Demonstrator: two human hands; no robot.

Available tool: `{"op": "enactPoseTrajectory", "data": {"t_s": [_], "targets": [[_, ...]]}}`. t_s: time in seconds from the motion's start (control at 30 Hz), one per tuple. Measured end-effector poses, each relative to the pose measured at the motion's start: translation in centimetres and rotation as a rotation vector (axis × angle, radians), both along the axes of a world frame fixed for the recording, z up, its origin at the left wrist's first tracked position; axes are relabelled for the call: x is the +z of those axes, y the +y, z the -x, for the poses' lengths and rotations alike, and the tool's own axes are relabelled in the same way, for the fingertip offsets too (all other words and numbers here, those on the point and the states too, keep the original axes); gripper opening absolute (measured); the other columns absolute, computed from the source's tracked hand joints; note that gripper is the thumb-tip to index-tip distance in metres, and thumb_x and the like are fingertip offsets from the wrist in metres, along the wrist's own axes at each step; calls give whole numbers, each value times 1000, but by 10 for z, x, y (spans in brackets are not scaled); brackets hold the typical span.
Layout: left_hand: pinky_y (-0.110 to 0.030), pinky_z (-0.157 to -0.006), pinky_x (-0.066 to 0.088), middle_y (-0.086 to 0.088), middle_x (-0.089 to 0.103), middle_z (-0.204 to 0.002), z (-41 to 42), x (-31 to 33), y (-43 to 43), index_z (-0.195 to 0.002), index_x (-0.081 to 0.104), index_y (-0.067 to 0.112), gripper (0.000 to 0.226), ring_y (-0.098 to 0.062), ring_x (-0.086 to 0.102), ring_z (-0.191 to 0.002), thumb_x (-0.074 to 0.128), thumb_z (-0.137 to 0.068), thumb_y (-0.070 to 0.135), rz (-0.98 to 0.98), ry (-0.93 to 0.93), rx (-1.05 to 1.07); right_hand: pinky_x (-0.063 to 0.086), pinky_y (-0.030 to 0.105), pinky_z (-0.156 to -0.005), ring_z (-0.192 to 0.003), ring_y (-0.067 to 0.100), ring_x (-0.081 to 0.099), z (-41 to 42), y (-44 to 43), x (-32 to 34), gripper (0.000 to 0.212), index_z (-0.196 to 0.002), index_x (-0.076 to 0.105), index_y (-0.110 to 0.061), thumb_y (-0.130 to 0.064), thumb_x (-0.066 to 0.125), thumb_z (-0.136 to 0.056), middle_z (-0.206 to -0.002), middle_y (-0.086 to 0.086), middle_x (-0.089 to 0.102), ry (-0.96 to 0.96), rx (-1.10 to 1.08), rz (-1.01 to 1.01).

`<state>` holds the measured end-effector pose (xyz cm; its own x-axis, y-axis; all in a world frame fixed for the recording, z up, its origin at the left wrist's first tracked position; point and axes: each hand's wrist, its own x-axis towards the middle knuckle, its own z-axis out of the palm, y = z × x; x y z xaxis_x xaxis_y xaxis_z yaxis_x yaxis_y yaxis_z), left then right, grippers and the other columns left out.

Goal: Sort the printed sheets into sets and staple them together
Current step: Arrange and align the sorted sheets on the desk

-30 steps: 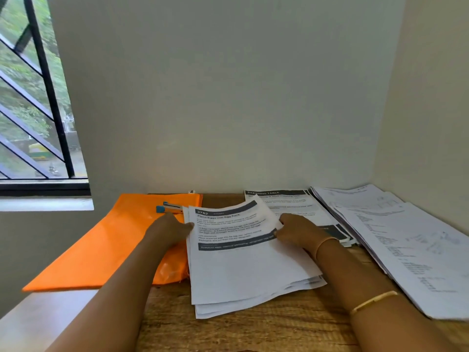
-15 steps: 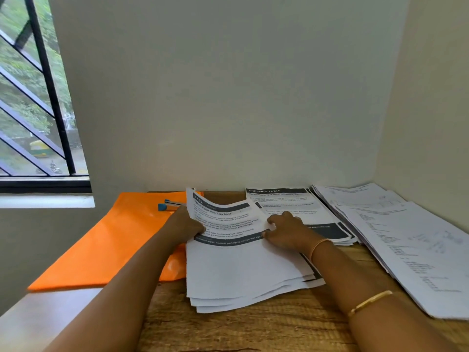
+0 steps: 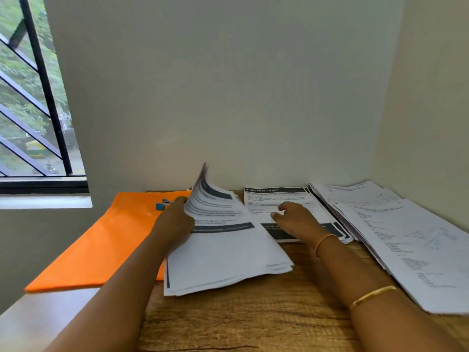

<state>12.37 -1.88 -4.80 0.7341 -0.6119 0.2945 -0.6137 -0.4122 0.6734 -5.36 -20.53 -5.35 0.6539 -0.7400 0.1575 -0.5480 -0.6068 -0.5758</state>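
The left hand (image 3: 175, 221) closes its grip on the left edge of the middle stack of printed sheets (image 3: 223, 257), whose far end curls up off the desk (image 3: 241, 323). The right hand (image 3: 295, 219) hangs at 1 o'clock over the "DRESSING TABLE" pile (image 3: 275, 196), its grip loose and holding nothing; whether it touches the paper is unclear. More loose sheets (image 3: 411, 240) fan out at 3 o'clock. An orange folder (image 3: 101, 240) lies at 9 o'clock, with a small blue item (image 3: 160, 206) on it.
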Motion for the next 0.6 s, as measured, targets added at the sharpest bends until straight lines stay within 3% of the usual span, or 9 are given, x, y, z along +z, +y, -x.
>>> {"op": "enactPoseTrajectory", "data": {"t_s": [0.17, 0.37, 0.5, 0.6], "targets": [[-32, -63, 35, -3, 54, -88, -22, 5, 17, -105, 51, 15, 23, -28, 51, -83, 44, -85, 6, 42, -143, 158, 36, 34, -104, -127, 27, 44, 7, -6, -2, 47, -137, 45, -10, -33, 50, -95, -141, 12, 44, 26, -23, 59], [-30, -67, 38, -6, 59, -87, -41, 9, 34, -84, 56, 22, 13, -28, 51, -79, 48, -83, 12, -68, -177, 216, 30, 34, -109, -134, 22, 37, -1, 24, -2, 61, -143, 38, -20, -46, 55, -91, -149, 4, 35, 113, 265, 122], [-29, -70, 38, -3, 54, -84, -44, 12, 38, -86, 59, 22, 14, -27, 51, -80, 51, -82, 12, -89, -168, 217, 31, 42, -112, -136, 24, 33, -6, 32, -9, 68, -146, 28, -32, -56, 54, -87, -152, 2, 30, 256, 359, 120], [-29, -69, 38, -2, 53, -81, -43, 12, 37, -89, 63, 21, 18, -27, 50, -79, 52, -81, 8, -78, -173, 229, 25, 52, -113, -140, 28, 25, -11, 28, -13, 59, -143, 31, -40, -56, 49, -89, -154, 3, 24, 338, 361, 173]]}}
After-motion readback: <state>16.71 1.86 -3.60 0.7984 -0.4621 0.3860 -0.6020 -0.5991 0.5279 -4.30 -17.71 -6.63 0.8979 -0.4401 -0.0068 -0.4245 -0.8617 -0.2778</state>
